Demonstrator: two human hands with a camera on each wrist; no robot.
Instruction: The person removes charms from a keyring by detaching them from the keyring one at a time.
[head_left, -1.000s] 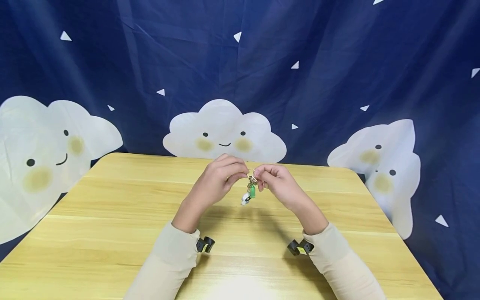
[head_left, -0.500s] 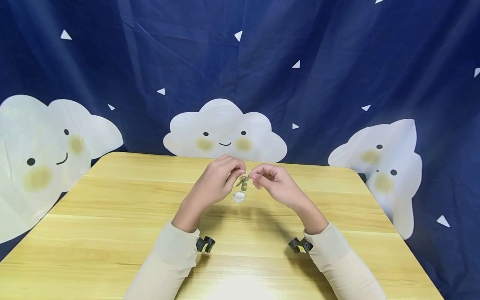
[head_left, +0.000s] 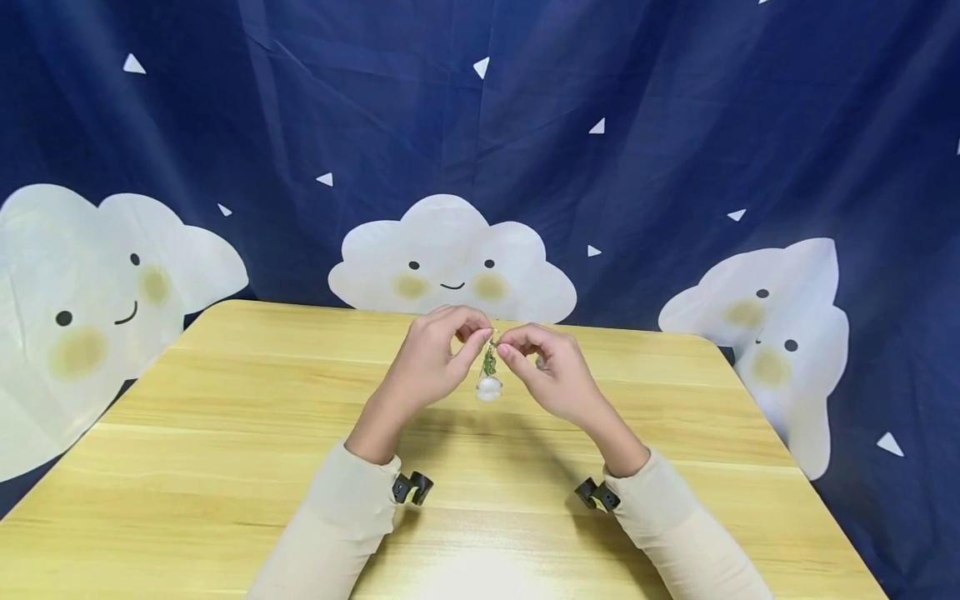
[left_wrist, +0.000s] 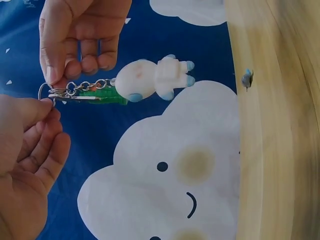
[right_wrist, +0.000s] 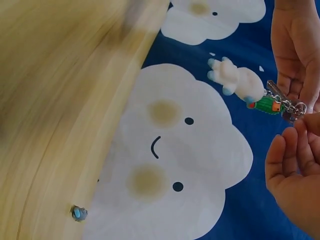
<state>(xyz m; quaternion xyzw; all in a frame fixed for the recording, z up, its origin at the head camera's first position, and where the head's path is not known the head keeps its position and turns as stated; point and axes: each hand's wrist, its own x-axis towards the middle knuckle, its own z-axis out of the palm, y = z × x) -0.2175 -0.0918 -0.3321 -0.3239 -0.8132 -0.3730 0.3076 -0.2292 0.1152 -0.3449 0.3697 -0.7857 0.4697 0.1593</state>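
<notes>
A keychain hangs above the table between both hands. My left hand [head_left: 431, 354] pinches its metal split ring [left_wrist: 44, 92] between thumb and fingertips. From the other side my right hand [head_left: 551, 367] pinches at the same ring, thumb and fingertips close together. Below the ring hang short chain links [left_wrist: 87, 85], a green charm [right_wrist: 265, 104] with an orange patch, and a white figure charm [left_wrist: 140, 80] with pale blue ears and feet. A thin, flat metal piece [left_wrist: 75, 97] hangs beside the chain, seen edge-on. The fingertips partly hide the ring.
The light wood table [head_left: 480, 467] spans the area under both forearms. A small blue-grey object [right_wrist: 79, 213] lies near its far edge, mostly behind my right hand in the head view. A dark blue curtain [head_left: 525, 150] with white clouds hangs behind the table.
The charms have swung and turned; the white figure now shows its plain white side. My right fingertips have come closer to the ring and my left fingers are a little higher.
</notes>
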